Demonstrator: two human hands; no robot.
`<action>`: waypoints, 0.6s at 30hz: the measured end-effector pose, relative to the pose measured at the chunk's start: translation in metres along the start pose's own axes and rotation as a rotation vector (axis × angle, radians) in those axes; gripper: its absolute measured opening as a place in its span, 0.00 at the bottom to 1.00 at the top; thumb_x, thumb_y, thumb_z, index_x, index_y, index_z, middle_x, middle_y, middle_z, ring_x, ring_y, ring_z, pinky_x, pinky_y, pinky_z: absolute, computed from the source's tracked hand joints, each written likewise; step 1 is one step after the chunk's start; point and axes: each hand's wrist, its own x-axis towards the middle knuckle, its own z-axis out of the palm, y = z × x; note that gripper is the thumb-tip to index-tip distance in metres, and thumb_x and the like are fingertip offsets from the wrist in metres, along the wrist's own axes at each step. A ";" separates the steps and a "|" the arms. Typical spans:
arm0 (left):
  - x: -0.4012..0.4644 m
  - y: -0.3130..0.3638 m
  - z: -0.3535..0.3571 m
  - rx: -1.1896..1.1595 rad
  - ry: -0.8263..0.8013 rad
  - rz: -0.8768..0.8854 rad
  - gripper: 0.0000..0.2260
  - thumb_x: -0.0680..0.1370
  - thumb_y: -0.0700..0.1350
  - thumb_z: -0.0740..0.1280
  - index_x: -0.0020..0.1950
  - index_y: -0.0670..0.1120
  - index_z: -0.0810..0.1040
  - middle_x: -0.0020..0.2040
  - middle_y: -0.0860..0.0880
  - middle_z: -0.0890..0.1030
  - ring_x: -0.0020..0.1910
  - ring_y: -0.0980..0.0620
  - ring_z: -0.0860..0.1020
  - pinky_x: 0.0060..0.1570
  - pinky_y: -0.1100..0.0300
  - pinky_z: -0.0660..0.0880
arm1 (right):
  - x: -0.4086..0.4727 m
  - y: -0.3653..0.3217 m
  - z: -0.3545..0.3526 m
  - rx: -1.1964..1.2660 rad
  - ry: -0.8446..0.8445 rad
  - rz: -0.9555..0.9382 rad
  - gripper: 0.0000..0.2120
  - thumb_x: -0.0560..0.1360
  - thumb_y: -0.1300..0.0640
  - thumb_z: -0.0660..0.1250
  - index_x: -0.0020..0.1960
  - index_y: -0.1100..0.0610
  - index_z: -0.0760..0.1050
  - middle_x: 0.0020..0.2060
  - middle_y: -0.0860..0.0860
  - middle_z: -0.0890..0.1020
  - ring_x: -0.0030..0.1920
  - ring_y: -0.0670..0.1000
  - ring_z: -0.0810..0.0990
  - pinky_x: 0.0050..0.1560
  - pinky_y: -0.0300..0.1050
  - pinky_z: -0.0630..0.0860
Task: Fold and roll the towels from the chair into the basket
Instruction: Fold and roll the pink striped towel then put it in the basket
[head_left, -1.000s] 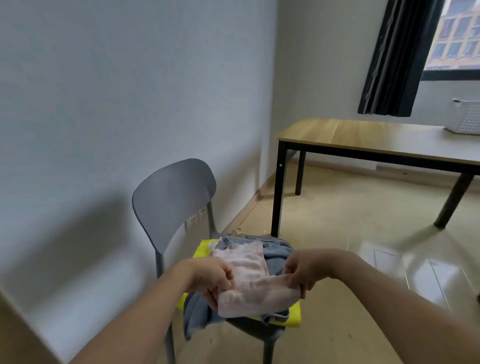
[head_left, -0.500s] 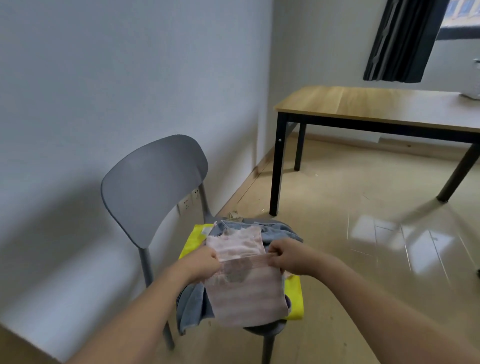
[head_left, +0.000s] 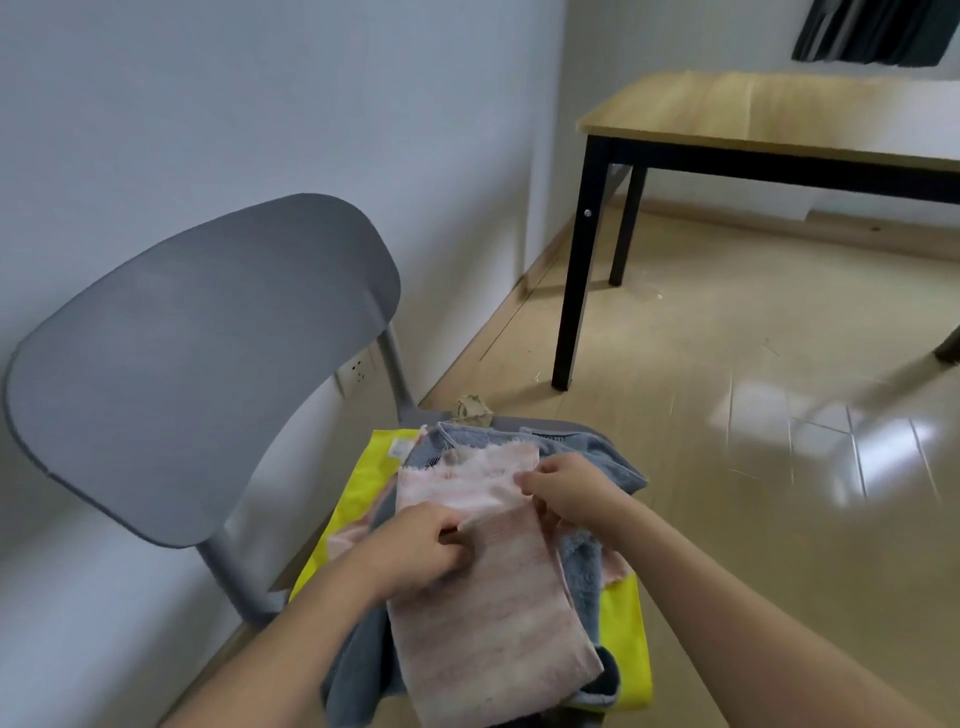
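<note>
A pink striped towel (head_left: 488, 618) lies folded over the pile on the grey chair (head_left: 197, 364). My left hand (head_left: 415, 551) pinches its left edge at the fold. My right hand (head_left: 566, 488) pinches the right edge of the same fold. Under it lie a blue-grey towel (head_left: 587, 457) and a yellow towel (head_left: 358, 483). The lower flap of the pink towel hangs over the seat's front. The basket is out of view.
A wooden table (head_left: 769, 114) with black legs stands at the back right. A crumpled scrap (head_left: 472, 410) lies on the floor behind the seat. A wall socket (head_left: 358, 369) sits low on the wall. Shiny floor extends to the right.
The view has dropped and come closer to the chair. The pink towel, bunched between my hands a second ago, now lies spread out with a long flap hanging forward.
</note>
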 end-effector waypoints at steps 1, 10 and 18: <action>0.002 -0.002 0.000 0.005 0.003 0.003 0.12 0.77 0.43 0.65 0.35 0.49 0.68 0.30 0.54 0.70 0.28 0.66 0.68 0.31 0.73 0.66 | 0.007 0.000 0.001 -0.045 0.025 0.006 0.12 0.76 0.52 0.62 0.40 0.60 0.74 0.35 0.57 0.77 0.35 0.54 0.76 0.36 0.47 0.76; 0.011 -0.009 0.005 0.027 -0.052 0.011 0.13 0.77 0.45 0.64 0.35 0.49 0.64 0.32 0.54 0.69 0.32 0.60 0.67 0.29 0.70 0.64 | 0.031 -0.005 0.012 -0.154 0.011 0.031 0.08 0.74 0.61 0.63 0.37 0.59 0.72 0.31 0.57 0.77 0.31 0.56 0.77 0.37 0.50 0.81; 0.008 -0.009 0.008 -0.072 -0.051 -0.012 0.13 0.77 0.46 0.65 0.34 0.50 0.66 0.33 0.54 0.71 0.31 0.60 0.68 0.30 0.64 0.62 | 0.027 0.015 0.003 -0.095 0.048 0.034 0.12 0.79 0.58 0.62 0.38 0.62 0.70 0.32 0.62 0.77 0.32 0.60 0.80 0.43 0.62 0.81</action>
